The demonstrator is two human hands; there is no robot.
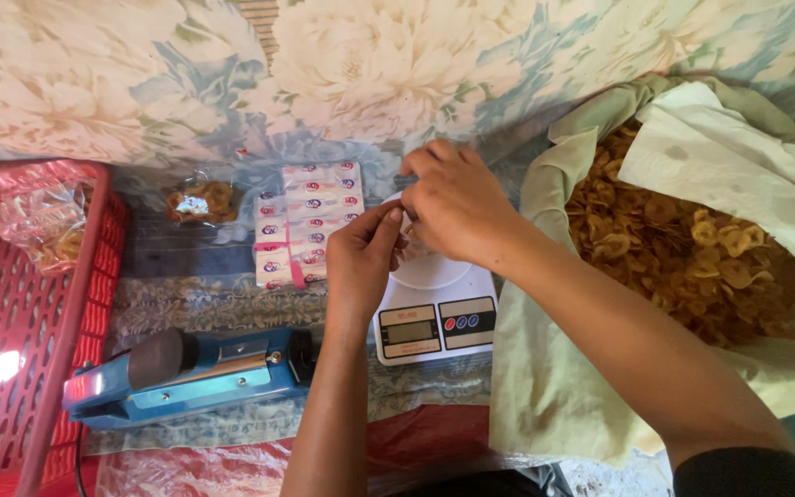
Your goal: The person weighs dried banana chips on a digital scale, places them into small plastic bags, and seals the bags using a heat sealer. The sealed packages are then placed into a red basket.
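- Far across my view lies a floral cloth [397,74] with big cream blooms and blue-grey leaves.
- A strip of woven mat [259,23] shows through a gap at the far edge.
- Nearer me, a darker patterned cloth [204,304] lies flat, with red plastic sheet [416,442] below it.
- Daylight falls soft and even, with a bright glare at the near left.

Centre frame, a stack of flat white labels [310,221] with red and blue marks. Just left, a small clear packet of chips [200,202]. Far left, another clear packet [43,225] in the red basket [11,368]. Lower centre, the white scale's grey screen [408,331].
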